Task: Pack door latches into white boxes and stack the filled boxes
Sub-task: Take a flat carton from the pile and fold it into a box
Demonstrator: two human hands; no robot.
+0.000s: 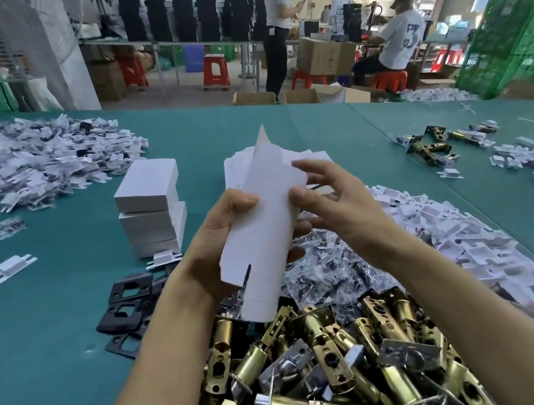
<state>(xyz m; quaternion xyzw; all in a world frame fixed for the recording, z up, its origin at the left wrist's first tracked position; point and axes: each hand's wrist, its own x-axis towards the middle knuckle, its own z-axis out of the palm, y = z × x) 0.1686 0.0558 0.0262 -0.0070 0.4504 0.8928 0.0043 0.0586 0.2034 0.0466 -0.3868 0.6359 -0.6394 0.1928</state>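
I hold an unfolded flat white box [263,223] upright over the table. My left hand [226,239] grips its lower left side with the thumb on its face. My right hand [331,203] pinches its right edge near the top. A pile of brass door latches [334,362] lies right below my wrists. Behind the held box lies a stack of flat white box blanks [304,158]. To the left stands a stack of three closed white boxes [150,207].
Black strike plates [128,303] lie left of the latches. Bagged screws [331,269] and white card inserts [455,243] spread to the right, more inserts [27,162] far left. A few latches [430,146] lie far right. People work beyond the green table [56,355].
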